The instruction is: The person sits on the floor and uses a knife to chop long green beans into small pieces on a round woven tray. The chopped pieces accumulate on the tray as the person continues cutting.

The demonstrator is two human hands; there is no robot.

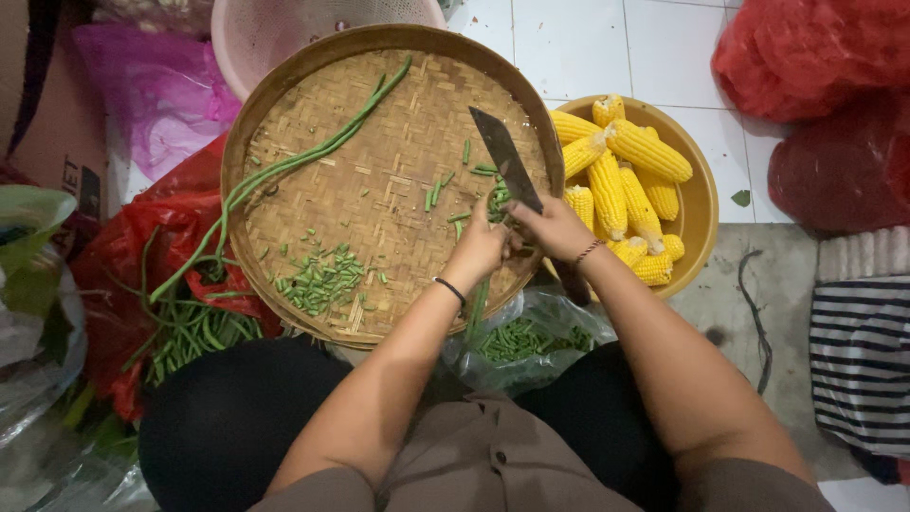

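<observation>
Gripping: right hand [555, 228] closed round the handle of a knife [505, 161], fingers wrapped, wrist bearing a thin beaded band; forearm runs down and right to the elbow.
Knife blade: dark, broad, pointing up and left over the woven tray [284, 104], tip free of the surface as far as can be seen.
Left hand: [481, 248] pinched shut on a bunch of long beans [477, 308], thumb side up, dark band on the wrist; forearm slants in from lower left.
Bean bunch: stems pass under the left hand and trail off the tray's near edge; cut end lies just beside the blade.
Hands: touching or nearly so, at the tray's right rim.
Cut pieces [322, 275]: small green heap on the tray, left of the hands, with a scatter near the blade.
Whole bean [313, 156]: one long pod curving across the tray's upper left.
Bag of cut beans [526, 337]: clear plastic, below the tray.
Corn bowl [700, 204]: yellow, right of the tray, holding peeled cobs.
</observation>
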